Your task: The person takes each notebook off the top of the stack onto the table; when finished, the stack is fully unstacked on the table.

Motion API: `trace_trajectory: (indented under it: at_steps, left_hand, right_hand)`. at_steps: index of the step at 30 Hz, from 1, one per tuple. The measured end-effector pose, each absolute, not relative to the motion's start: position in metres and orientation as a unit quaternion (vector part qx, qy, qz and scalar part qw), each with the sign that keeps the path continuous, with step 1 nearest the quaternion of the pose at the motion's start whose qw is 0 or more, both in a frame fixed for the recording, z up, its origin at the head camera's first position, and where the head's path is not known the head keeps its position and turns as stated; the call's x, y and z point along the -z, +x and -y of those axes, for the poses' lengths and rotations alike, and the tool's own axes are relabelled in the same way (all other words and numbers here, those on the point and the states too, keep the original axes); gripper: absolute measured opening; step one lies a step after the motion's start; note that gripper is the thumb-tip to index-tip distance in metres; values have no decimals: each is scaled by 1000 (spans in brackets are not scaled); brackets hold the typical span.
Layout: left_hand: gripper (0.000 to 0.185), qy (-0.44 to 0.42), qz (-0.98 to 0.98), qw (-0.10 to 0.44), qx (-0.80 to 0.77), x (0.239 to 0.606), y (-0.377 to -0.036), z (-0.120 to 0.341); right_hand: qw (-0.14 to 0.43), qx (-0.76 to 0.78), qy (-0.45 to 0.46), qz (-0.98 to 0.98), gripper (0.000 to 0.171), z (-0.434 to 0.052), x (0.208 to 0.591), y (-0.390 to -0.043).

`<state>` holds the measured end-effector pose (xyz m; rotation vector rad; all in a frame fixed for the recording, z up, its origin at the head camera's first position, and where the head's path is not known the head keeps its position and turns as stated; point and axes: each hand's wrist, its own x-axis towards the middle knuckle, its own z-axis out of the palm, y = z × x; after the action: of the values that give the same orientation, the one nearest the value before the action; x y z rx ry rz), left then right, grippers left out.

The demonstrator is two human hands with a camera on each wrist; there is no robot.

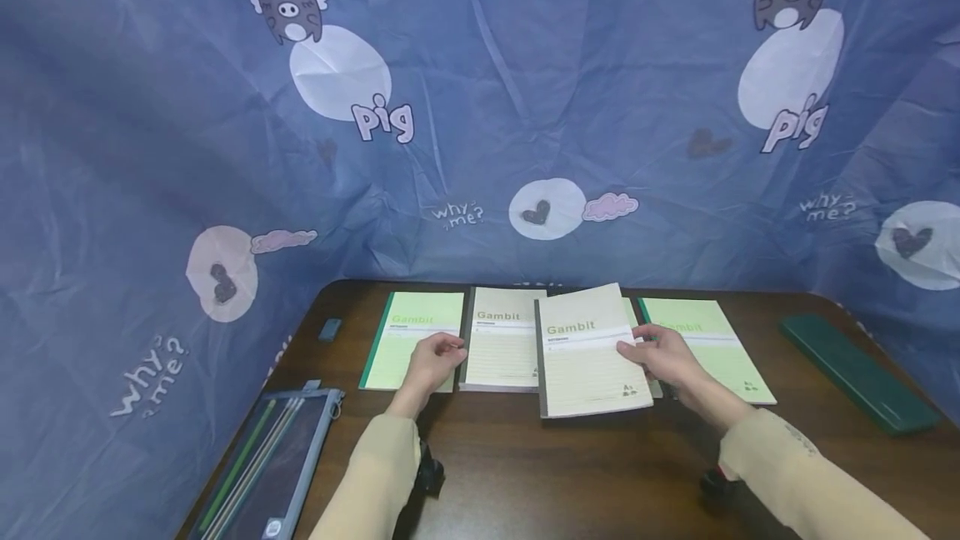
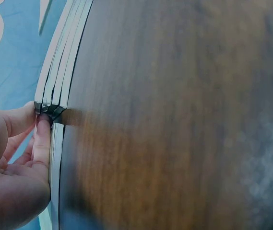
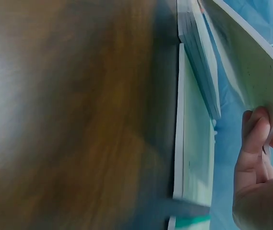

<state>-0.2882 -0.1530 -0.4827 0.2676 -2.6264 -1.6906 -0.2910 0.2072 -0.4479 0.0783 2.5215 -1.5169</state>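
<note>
Several "Gambit" notebooks lie in a row at the back of the dark table (image 1: 570,473). My right hand (image 1: 636,348) pinches the right edge of a cream notebook (image 1: 581,357) and holds it tilted above the row; in the right wrist view its fingers (image 3: 254,132) curl under that notebook (image 3: 251,62). My left hand (image 1: 448,348) rests where the left green notebook (image 1: 408,340) meets the middle stack (image 1: 501,348). In the left wrist view its fingertips (image 2: 42,132) touch the corner of the stack (image 2: 62,57).
Another green notebook (image 1: 712,348) lies at the right of the row. A long dark green box (image 1: 855,369) sits at the far right. A clear pencil case (image 1: 273,461) lies at the front left, with a small grey eraser (image 1: 329,329) behind it. Blue printed cloth surrounds the table.
</note>
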Motion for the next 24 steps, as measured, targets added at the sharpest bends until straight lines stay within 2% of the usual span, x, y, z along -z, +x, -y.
trace_trajectory:
  at_steps: [17, 24]
  left_hand:
    - [22, 74, 840, 4, 537, 482, -287, 151]
    - [21, 77, 838, 4, 540, 483, -290, 149]
  right_hand:
    - [150, 509, 56, -846, 76, -309, 441, -221]
    - [172, 513, 66, -838, 80, -339, 452, -193]
